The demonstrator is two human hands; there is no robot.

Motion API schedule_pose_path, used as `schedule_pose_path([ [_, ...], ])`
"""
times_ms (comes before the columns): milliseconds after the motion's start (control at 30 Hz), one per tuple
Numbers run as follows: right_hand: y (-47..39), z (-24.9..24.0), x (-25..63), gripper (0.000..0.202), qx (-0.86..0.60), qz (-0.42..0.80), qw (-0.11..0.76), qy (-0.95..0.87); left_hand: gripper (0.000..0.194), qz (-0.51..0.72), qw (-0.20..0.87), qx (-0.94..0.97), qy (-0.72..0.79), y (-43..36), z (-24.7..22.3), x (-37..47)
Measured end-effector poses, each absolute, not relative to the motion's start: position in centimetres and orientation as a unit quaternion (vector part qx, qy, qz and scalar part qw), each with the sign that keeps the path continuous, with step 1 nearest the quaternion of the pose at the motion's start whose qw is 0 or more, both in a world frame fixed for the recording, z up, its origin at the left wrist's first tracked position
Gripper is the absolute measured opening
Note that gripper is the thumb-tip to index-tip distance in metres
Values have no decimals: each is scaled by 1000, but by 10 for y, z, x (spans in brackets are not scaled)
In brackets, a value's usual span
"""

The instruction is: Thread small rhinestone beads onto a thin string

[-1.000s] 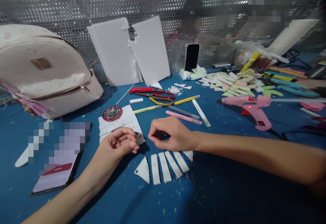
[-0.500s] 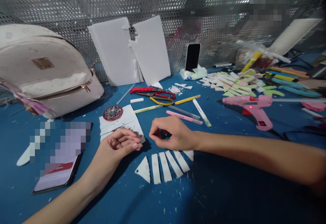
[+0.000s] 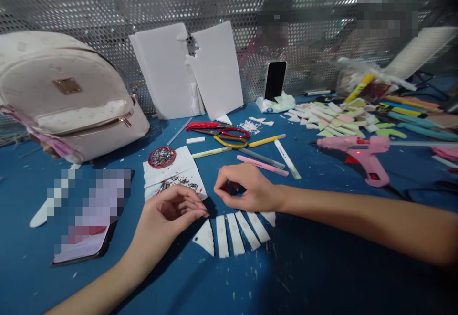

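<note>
My left hand point(image 3: 175, 215) is curled, thumb and fingertips meeting just above the pointed head piece point(image 3: 205, 239) of a white fish-shaped set. Anything in that pinch is too small to make out. Close by on the right, my right hand point(image 3: 246, 188) is bent into a pinch over the table, its hold likewise unclear. Beneath it lie several white strips point(image 3: 234, 235), fanned out with small round dots on them. Behind my left hand, a white paper point(image 3: 195, 167) carries loose glittery bits and a round red-rimmed dish point(image 3: 161, 157) full of them.
Red-handled scissors point(image 3: 218, 129) and several markers point(image 3: 263, 165) lie beyond my hands. A pink glue gun point(image 3: 358, 150) with a lit red light rests on the right, before cut foam pieces point(image 3: 336, 119). Leftward are a phone point(image 3: 96, 219) and a backpack point(image 3: 71, 105).
My left hand has moved slightly right, its thumb and fingertips closing together near the head piece. My right hand keeps its pinch. The whole view has shifted a little.
</note>
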State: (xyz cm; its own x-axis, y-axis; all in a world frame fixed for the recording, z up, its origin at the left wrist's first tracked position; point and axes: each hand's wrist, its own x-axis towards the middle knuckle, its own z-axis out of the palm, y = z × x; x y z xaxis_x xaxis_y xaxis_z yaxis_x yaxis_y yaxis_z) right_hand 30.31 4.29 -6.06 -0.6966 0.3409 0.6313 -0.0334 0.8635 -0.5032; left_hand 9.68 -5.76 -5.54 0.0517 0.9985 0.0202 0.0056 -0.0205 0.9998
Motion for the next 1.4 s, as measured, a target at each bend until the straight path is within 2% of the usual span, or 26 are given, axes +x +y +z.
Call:
schedule_pose_path([
  [633, 43, -59, 302, 9, -22, 229, 374, -898, 36, 409, 167, 760, 477, -65, -57, 86],
  [1100, 44, -59, 302, 8, -49, 222, 365, -903, 44, 426, 187, 737, 491, -66, -58, 85],
  [1400, 44, -60, 303, 8, -56, 225, 362, -903, 39, 431, 196, 726, 499, -65, -58, 85],
])
